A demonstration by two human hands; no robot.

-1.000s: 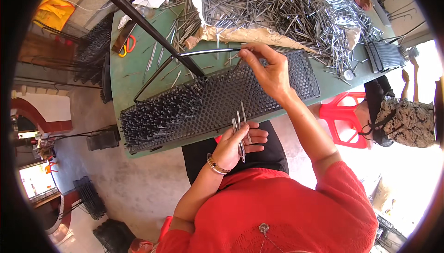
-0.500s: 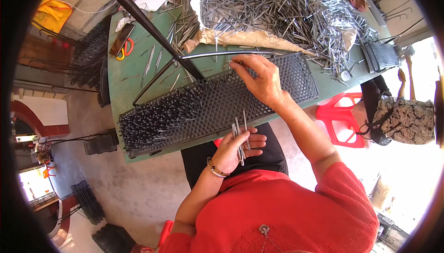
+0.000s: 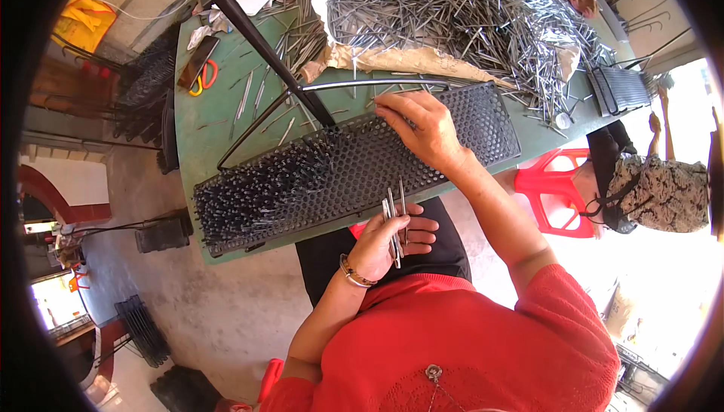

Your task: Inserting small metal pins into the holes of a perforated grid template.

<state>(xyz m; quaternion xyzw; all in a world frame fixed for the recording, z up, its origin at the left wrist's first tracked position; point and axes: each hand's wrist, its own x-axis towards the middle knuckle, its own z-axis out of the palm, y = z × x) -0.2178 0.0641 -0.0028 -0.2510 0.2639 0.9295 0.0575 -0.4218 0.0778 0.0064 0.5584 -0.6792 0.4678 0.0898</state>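
My left hand [image 3: 375, 250] is closed around several thin metal rods [image 3: 391, 220], which stick up past the thumb near the front edge of a long black perforated board [image 3: 362, 174]. Above the board's far edge my right hand [image 3: 424, 124] is pinched, thumb against fingers. What sits between those fingertips is too small to make out. Dark rods [image 3: 264, 186] stand densely upright in the board's left part. Rows of bare holes fill its middle and right. A black bent-metal handle frame [image 3: 302, 89] joins the board and reaches up to the left.
A large heap of metal rods [image 3: 460, 20] lies on brown paper [image 3: 415, 64] at the back of the green table [image 3: 215, 122]. Orange-handled scissors [image 3: 204, 79] and loose rods lie on the left. Beyond the right edge are a red stool [image 3: 550, 201] and another person [image 3: 656, 189].
The board and its handle shift very slightly in the picture. My right hand lowers a touch over the board, still pinched. My left hand keeps hold of the rods.
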